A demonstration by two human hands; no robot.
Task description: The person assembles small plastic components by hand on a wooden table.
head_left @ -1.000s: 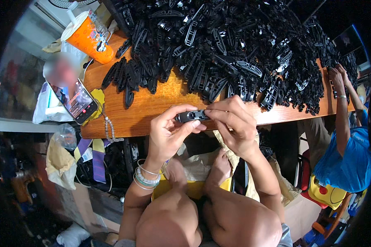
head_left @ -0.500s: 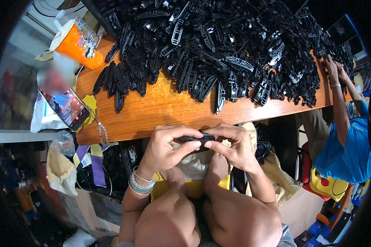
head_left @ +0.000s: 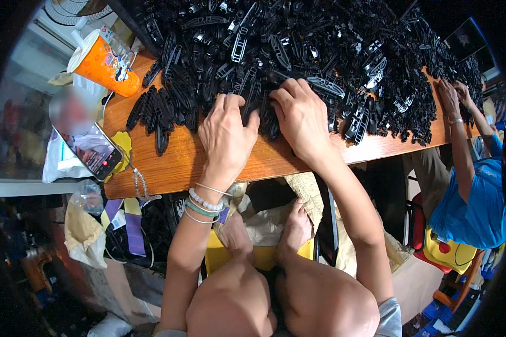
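Observation:
Long, narrow black plastic parts lie in a large heap (head_left: 298,45) across the wooden table (head_left: 174,168). Both my hands are over its near edge. My left hand (head_left: 227,135) has its fingers curled down, with a slim black plastic part (head_left: 253,101) between forefinger and thumb. Just to the right, my right hand (head_left: 305,121) is bent with its fingertips closed among the parts; what they grip is hidden under the hand. Beside my left hand a row of similar black parts (head_left: 158,109) sits at the heap's left end.
At the left stand an orange cup (head_left: 109,67) with a straw and a lit phone (head_left: 93,149) on a yellow piece. A beaded strap (head_left: 139,182) hangs over the table edge. Brown paper (head_left: 306,196) is below the table. A person in blue (head_left: 472,202) works at the right.
Both hands have moved up and away from above my lap to the heap. The black part they held together between them is no longer visible there. The other person's hands have shifted slightly.

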